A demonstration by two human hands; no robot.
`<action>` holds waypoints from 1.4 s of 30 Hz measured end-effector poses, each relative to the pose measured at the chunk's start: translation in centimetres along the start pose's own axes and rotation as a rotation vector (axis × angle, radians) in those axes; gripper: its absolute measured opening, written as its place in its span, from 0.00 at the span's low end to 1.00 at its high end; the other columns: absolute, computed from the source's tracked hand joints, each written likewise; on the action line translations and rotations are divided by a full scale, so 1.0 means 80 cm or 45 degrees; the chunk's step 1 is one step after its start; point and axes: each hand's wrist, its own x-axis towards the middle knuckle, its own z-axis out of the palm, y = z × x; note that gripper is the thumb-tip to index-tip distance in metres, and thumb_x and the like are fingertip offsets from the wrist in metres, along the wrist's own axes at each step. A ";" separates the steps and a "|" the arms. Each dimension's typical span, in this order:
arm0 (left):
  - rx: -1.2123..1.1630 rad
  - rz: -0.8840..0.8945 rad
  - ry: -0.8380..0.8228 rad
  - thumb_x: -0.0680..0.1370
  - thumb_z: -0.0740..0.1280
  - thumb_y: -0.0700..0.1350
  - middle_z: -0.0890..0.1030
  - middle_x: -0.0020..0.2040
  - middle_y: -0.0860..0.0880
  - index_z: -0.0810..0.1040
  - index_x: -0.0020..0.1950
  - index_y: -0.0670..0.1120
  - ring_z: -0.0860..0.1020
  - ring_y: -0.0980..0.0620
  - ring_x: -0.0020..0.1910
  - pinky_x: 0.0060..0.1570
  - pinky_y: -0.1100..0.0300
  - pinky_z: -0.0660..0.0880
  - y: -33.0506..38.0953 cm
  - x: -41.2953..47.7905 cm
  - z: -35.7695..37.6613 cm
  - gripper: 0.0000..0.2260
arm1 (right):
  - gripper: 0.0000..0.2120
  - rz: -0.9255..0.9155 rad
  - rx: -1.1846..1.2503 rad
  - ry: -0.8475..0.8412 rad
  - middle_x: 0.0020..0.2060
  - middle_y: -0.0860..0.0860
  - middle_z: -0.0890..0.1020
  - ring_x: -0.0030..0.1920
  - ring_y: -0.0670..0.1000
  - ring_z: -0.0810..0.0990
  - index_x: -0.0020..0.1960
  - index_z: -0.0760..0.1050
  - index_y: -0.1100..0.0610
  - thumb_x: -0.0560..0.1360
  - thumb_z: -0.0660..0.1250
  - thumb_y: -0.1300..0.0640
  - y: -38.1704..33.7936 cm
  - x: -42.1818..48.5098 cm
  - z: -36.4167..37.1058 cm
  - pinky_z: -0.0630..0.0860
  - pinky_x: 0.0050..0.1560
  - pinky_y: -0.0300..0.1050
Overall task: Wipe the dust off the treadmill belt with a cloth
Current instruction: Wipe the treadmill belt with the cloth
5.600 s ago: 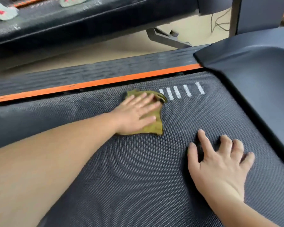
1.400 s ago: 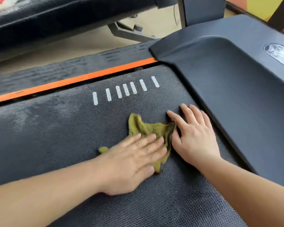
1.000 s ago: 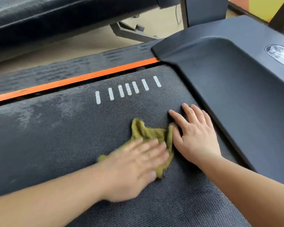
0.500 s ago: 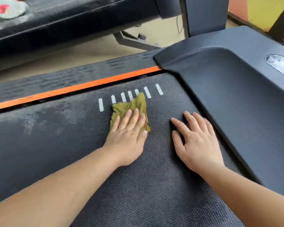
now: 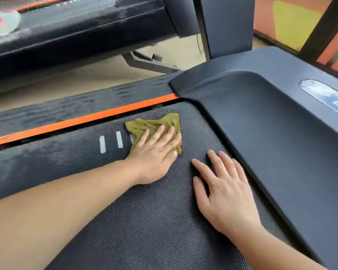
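Observation:
The dark textured treadmill belt (image 5: pixel 144 221) fills the lower middle of the head view. An olive-green cloth (image 5: pixel 150 124) lies near its far front corner, over some of the white stripe marks (image 5: pixel 110 143). My left hand (image 5: pixel 154 154) presses flat on the cloth, fingers spread toward the motor cover. My right hand (image 5: pixel 224 188) rests palm down on the bare belt just right of it, fingers apart, holding nothing. Grey dusty smears show on the belt's left part (image 5: pixel 27 160).
An orange strip (image 5: pixel 76 121) and dark side rail (image 5: pixel 66 108) run along the belt's far edge. The black motor cover (image 5: pixel 271 123) rises at the right. A second treadmill (image 5: pixel 76 36) and an upright post (image 5: pixel 224 26) stand beyond, across a beige floor gap.
My left hand has slid the cloth from the belt's middle up and rightward over the white stripes toward the front corner. My right hand has stayed flat on the belt.

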 end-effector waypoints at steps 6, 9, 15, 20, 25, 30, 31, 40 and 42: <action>-0.008 -0.287 0.066 0.83 0.38 0.59 0.36 0.80 0.58 0.38 0.80 0.60 0.32 0.56 0.78 0.78 0.49 0.35 -0.034 0.046 -0.015 0.24 | 0.21 0.000 0.035 0.031 0.76 0.51 0.71 0.79 0.57 0.64 0.73 0.71 0.39 0.82 0.56 0.40 -0.001 -0.001 0.004 0.58 0.79 0.60; -0.022 -0.050 0.111 0.83 0.39 0.58 0.38 0.80 0.60 0.41 0.81 0.60 0.33 0.56 0.78 0.77 0.48 0.34 0.026 0.044 0.001 0.25 | 0.21 0.003 0.039 0.045 0.76 0.51 0.72 0.79 0.57 0.65 0.73 0.72 0.39 0.81 0.57 0.40 0.000 0.001 0.005 0.59 0.79 0.60; -0.018 -0.096 0.059 0.84 0.39 0.57 0.37 0.80 0.59 0.40 0.80 0.59 0.33 0.58 0.78 0.78 0.51 0.36 -0.027 0.063 -0.017 0.24 | 0.21 -0.004 0.049 0.045 0.76 0.52 0.72 0.79 0.57 0.65 0.73 0.71 0.39 0.81 0.57 0.40 -0.001 0.000 0.003 0.59 0.79 0.60; -0.014 0.108 0.074 0.84 0.43 0.57 0.40 0.81 0.59 0.43 0.81 0.59 0.36 0.57 0.79 0.77 0.49 0.34 0.044 0.051 -0.003 0.24 | 0.22 -0.003 0.046 0.030 0.76 0.52 0.71 0.79 0.57 0.65 0.74 0.72 0.40 0.81 0.56 0.40 0.000 0.001 0.002 0.59 0.79 0.60; -0.009 0.085 0.032 0.85 0.43 0.55 0.43 0.81 0.59 0.44 0.81 0.58 0.37 0.59 0.79 0.78 0.53 0.35 -0.020 0.068 -0.022 0.24 | 0.22 0.001 0.047 0.018 0.76 0.51 0.71 0.79 0.57 0.64 0.73 0.71 0.39 0.82 0.55 0.39 -0.002 0.001 0.000 0.58 0.80 0.60; -0.040 0.118 0.093 0.84 0.41 0.57 0.41 0.81 0.59 0.45 0.81 0.58 0.36 0.57 0.79 0.77 0.49 0.34 0.049 0.037 0.006 0.24 | 0.28 0.038 0.050 0.031 0.77 0.50 0.71 0.80 0.55 0.63 0.75 0.72 0.50 0.81 0.55 0.39 -0.001 0.002 0.002 0.57 0.80 0.58; -0.064 0.277 0.068 0.84 0.42 0.57 0.41 0.81 0.61 0.46 0.81 0.59 0.36 0.59 0.79 0.77 0.51 0.33 0.050 0.018 0.008 0.25 | 0.29 0.043 0.047 0.029 0.77 0.50 0.71 0.80 0.54 0.63 0.75 0.72 0.53 0.80 0.55 0.38 -0.001 0.001 0.002 0.57 0.80 0.58; 0.004 -0.050 0.053 0.84 0.42 0.56 0.40 0.81 0.56 0.42 0.82 0.53 0.34 0.58 0.78 0.78 0.49 0.34 0.013 0.010 -0.004 0.26 | 0.29 0.025 0.035 0.039 0.76 0.51 0.72 0.79 0.55 0.64 0.74 0.73 0.53 0.80 0.55 0.39 -0.002 0.003 -0.001 0.58 0.80 0.59; -0.064 0.249 0.027 0.84 0.43 0.57 0.39 0.80 0.59 0.42 0.82 0.55 0.33 0.63 0.77 0.77 0.53 0.33 0.034 -0.031 0.008 0.25 | 0.29 0.030 0.032 0.039 0.76 0.51 0.72 0.79 0.55 0.64 0.74 0.73 0.53 0.81 0.54 0.39 -0.003 0.002 -0.001 0.58 0.80 0.59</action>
